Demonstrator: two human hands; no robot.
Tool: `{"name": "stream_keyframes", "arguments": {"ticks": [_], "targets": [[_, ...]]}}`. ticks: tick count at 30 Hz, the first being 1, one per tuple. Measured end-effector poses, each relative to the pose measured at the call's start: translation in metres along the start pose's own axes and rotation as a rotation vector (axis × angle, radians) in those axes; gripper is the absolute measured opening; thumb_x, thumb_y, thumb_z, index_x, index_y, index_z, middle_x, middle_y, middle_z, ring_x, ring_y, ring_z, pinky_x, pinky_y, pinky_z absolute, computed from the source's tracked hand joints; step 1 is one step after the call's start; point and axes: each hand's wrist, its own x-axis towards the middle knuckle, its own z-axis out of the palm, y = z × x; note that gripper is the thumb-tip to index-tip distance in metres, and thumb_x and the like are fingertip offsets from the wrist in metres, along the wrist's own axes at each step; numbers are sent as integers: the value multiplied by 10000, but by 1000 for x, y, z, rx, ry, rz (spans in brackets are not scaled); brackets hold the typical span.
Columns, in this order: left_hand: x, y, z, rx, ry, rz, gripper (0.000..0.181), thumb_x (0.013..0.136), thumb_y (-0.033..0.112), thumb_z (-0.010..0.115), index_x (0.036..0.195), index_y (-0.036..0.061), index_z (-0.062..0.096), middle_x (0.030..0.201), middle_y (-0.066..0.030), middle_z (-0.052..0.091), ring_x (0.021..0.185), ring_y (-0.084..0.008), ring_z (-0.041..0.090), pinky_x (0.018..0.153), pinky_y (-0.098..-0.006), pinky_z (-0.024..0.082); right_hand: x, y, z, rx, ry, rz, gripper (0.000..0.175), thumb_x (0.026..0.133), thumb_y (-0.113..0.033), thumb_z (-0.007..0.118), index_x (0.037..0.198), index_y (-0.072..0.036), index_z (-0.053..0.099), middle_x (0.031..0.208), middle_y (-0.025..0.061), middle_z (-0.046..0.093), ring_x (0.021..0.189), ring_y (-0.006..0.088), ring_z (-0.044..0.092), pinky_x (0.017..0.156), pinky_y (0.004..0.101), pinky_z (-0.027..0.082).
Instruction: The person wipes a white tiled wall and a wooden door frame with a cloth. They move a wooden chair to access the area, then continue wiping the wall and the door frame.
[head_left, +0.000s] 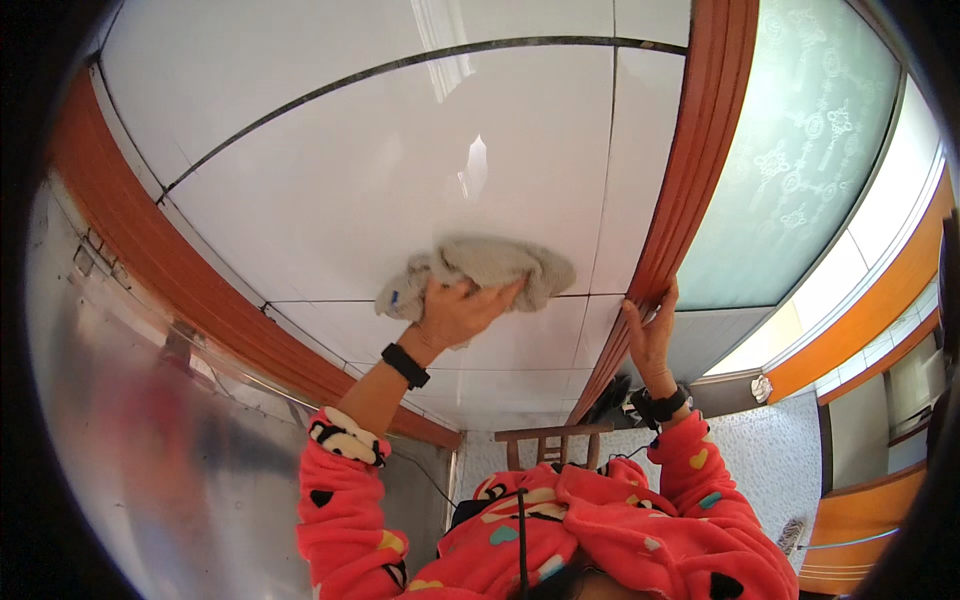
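Note:
A crumpled grey-beige cloth is pressed against a wall of white glossy tiles. My left hand lies over it with fingers spread and grips it; a small blue mark shows on its left end. The cloth spans a dark horizontal joint between tiles. To the right, my right hand grips the edge of a reddish-brown wooden door frame, thumb on the near face and fingers around the side. Part of those fingers is hidden.
A wooden stool stands below at the wall's foot. Beyond the frame is a frosted, patterned glass panel. A reflective metallic surface and another wooden frame flank the left. A mop head lies on the speckled floor.

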Motion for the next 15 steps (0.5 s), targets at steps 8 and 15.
{"name": "stream_keyframes", "arguments": {"ticks": [8, 15], "targets": [[-43, -30, -35, 120, -247, 168, 449, 760, 262, 640, 1204, 332, 635, 987, 92, 534, 782, -154, 461, 656, -352, 382, 3, 3, -1, -31, 13, -74, 795, 820, -101, 719, 1451, 23, 252, 1380, 228, 378, 1270, 352, 397, 1094, 439, 315], [47, -168, -64, 66, 180, -446, 545, 837, 213, 643, 1343, 48, 528, 1296, -204, 453, 1152, -358, 433, 963, -486, 361, 1, 0, 2, 32, 20, -52, 780, 827, -91, 707, 1452, 18, 255, 1387, 224, 381, 1271, 353, 396, 1091, 440, 309]]}}
